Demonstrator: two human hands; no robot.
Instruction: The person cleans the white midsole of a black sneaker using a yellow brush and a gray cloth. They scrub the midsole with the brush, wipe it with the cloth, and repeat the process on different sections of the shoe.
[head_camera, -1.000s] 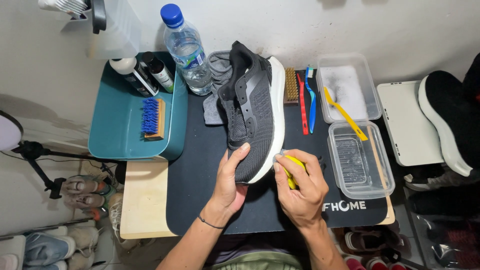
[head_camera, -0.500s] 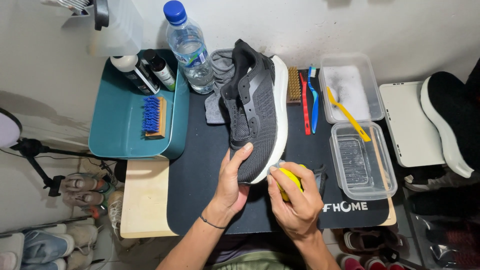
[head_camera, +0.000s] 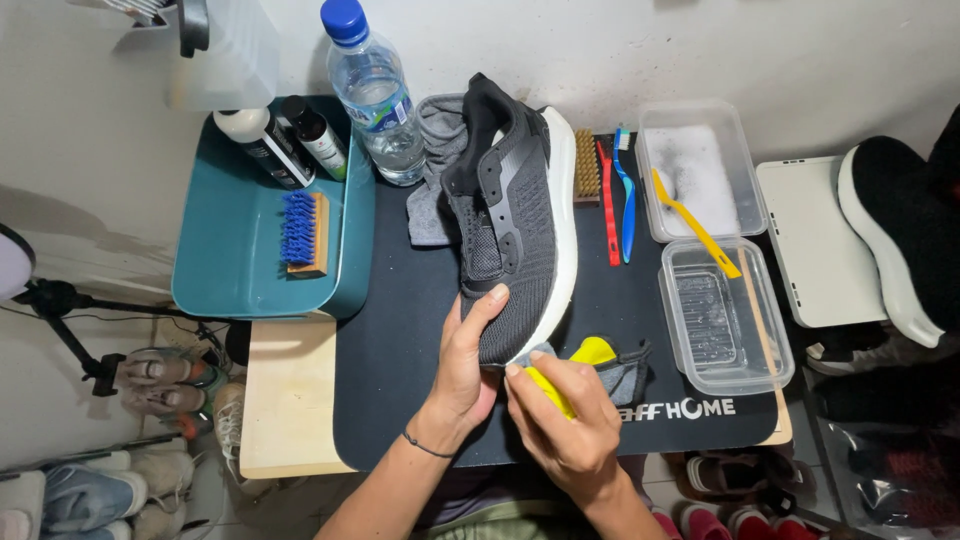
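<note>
Gripping the toe end of a dark grey knit sneaker with a white sole (head_camera: 515, 215), the left hand (head_camera: 468, 370) had its thumb over the upper and its fingers curled underneath, a thin dark band at the wrist. The sneaker lay on its side on a black rubber mat (head_camera: 400, 350), toe toward the person, heel toward the wall. The right hand (head_camera: 565, 425) was closed around a yellow-handled tool with a grey cloth (head_camera: 600, 365), pressed against the white sole edge at the toe; whether it was a brush or a wrapped cloth could not be told.

Behind the sneaker lay a folded grey cloth (head_camera: 432, 190), partly under it. A clear plastic water bottle with a blue cap (head_camera: 375, 95) stood at the mat's far left corner. Left of the mat sat a teal plastic tray (head_camera: 220, 270) holding a wooden brush with blue bristles (head_camera: 303, 232) and two dark bottles (head_camera: 285, 140). Right of the sneaker lay a small wooden brush with tan bristles (head_camera: 587, 167), a red-handled brush (head_camera: 608, 205) and a blue toothbrush (head_camera: 626, 195), side by side. Farther right, a clear container of white foam (head_camera: 695, 170) held a yellow brush (head_camera: 697, 225), with an empty-looking clear plastic tub (head_camera: 722, 320) just in front of it. A second black shoe with a white sole (head_camera: 900, 230) rested at the right edge on a white lid (head_camera: 805, 240).
</note>
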